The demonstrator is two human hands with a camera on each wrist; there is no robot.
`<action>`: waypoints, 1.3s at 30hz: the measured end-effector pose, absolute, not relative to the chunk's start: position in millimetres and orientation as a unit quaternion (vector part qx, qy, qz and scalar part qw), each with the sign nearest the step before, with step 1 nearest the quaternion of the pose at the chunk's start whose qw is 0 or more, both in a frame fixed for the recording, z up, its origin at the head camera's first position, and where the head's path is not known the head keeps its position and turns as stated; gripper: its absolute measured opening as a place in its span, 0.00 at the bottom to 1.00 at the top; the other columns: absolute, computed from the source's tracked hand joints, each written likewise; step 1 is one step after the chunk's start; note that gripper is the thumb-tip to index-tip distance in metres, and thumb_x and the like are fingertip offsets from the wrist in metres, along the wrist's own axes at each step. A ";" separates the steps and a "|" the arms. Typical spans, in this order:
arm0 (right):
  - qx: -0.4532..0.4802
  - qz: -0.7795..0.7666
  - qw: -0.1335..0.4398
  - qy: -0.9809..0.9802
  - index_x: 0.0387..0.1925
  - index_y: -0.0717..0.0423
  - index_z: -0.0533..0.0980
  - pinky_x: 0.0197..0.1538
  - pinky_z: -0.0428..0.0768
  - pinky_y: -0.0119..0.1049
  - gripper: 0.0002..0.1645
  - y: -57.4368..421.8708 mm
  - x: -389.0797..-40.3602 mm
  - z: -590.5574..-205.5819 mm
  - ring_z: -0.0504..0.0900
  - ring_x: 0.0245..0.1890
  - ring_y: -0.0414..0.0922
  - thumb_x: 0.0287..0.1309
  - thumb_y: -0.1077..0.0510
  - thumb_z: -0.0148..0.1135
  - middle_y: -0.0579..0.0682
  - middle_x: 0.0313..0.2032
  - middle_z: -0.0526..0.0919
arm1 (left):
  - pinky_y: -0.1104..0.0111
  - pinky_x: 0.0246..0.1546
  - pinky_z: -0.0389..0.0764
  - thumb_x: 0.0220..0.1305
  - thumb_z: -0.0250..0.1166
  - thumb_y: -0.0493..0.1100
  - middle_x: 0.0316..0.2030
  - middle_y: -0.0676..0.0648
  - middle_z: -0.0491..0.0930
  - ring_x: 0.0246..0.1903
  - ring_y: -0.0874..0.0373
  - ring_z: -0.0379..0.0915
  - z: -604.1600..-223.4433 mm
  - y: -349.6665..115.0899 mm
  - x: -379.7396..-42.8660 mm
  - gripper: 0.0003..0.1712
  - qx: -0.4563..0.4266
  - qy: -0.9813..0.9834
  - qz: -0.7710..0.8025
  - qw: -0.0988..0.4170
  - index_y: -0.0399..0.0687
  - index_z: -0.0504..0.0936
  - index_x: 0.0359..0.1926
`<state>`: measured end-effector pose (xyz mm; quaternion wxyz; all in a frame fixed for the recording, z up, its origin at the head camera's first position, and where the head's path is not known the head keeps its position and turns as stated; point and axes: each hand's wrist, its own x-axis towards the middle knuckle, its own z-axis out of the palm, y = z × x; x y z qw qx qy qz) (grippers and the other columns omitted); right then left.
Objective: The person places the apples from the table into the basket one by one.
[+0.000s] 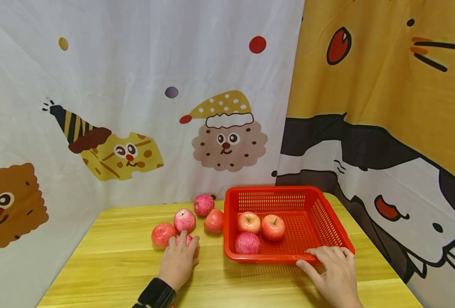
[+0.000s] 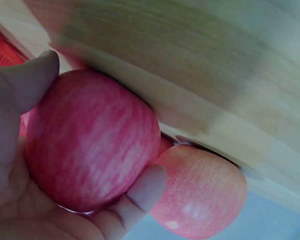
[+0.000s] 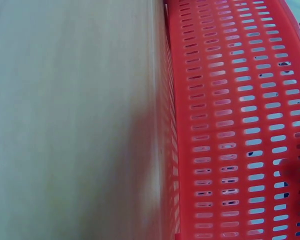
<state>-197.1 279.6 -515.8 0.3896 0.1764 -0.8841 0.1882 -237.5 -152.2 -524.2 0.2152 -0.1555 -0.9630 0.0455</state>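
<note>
The red basket (image 1: pixel 289 259) sits on the wooden counter (image 1: pixel 108 265), and everything else can be placed by it. To the left of the basket, well apart from its near left corner, the left hand (image 1: pixel 178 261) has its grip clamped round a striped pink apple (image 2: pixel 92 140), with the thumb on one side and the fingers on the other. This held apple is on the near side of a loose group. A red apple (image 1: pixel 163 235) is farthest left of the basket, a paler apple (image 1: pixel 184 220) lies between it and the basket, a dark pink apple (image 1: pixel 204 205) is near the basket's far left corner, and another red apple (image 1: pixel 214 221) is just beside its left wall.

The right hand (image 1: pixel 335 273) has its grip on the basket's near rim, toward the right end, fingers over the edge and thumb on the outer side. Inside the basket, toward its left, are two apples with stems up, one yellowish-red (image 1: pixel 249 223) and one redder (image 1: pixel 273 227), plus a striped apple (image 1: pixel 248 243) at the near left corner. Behind the basket hangs a cartoon-printed cloth (image 1: pixel 135 64).
</note>
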 end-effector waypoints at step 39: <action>0.184 0.185 0.394 -0.881 0.34 0.47 0.84 0.47 0.60 0.56 0.24 279.7 -196.9 -513.1 0.74 0.36 0.47 0.42 0.36 0.74 0.42 0.32 0.84 | 0.56 0.13 0.75 0.43 0.72 0.72 0.39 0.33 0.76 0.13 0.49 0.69 -512.7 -150.0 -237.0 0.43 -0.097 -0.983 -0.048 0.149 0.53 0.80 0.56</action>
